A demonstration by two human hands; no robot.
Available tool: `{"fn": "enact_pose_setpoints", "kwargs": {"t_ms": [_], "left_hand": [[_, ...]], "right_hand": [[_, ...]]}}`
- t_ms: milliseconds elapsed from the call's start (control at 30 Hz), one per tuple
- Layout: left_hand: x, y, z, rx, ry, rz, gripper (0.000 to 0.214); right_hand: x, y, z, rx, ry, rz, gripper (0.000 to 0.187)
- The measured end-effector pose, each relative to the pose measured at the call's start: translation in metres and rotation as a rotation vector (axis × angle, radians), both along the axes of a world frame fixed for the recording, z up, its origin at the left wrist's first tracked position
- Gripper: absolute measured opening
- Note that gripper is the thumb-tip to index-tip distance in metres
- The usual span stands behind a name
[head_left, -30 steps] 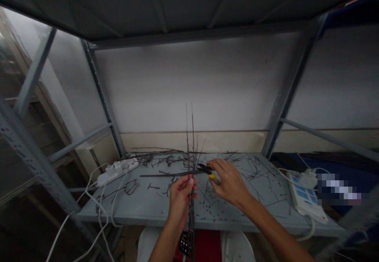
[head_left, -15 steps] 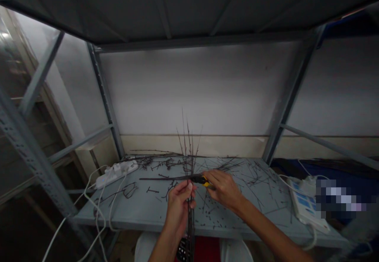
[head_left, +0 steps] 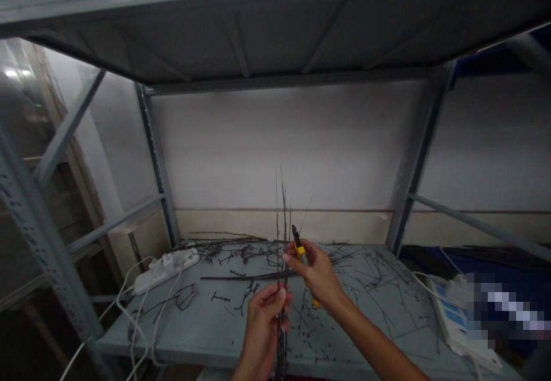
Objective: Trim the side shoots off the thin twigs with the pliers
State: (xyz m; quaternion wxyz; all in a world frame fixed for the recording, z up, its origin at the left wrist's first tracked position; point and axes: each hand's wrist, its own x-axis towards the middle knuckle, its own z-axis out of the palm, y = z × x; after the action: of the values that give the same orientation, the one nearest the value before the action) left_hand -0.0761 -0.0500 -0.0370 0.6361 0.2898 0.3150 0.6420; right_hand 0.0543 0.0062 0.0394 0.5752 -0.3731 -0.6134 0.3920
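Note:
My left hand grips a bundle of thin dark twigs upright, with the tips rising above the fingers and the lower ends running down out of view. My right hand is close beside the bundle and holds yellow-handled cutters pointing upward, with the jaws by the twigs. A long dark twig lies crosswise, reaching toward my right fingers. Many twig pieces are scattered over the grey steel shelf.
Grey steel uprights and a shelf board frame the space above. A white power strip with white cables sits at the left edge of the shelf. Another power strip lies at the right beside a pixelated patch.
My right hand has moved closer to the bundle, and the cutters have turned from roughly level to pointing upward. The view has tilted upward, so the shelf sits lower in the frame.

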Motion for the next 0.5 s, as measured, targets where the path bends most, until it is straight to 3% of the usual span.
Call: {"fn": "enact_pose_setpoints", "kwargs": {"t_ms": [300, 500], "left_hand": [[0.003, -0.002, 0.000, -0.009, 0.023, -0.002, 0.043], [0.005, -0.007, 0.013, 0.050, 0.026, -0.018, 0.039]], "right_hand": [[0.008, 0.009, 0.023, 0.057, -0.008, -0.050, 0.040], [0.010, 0.008, 0.032, 0.004, 0.001, -0.044, 0.042]]}}
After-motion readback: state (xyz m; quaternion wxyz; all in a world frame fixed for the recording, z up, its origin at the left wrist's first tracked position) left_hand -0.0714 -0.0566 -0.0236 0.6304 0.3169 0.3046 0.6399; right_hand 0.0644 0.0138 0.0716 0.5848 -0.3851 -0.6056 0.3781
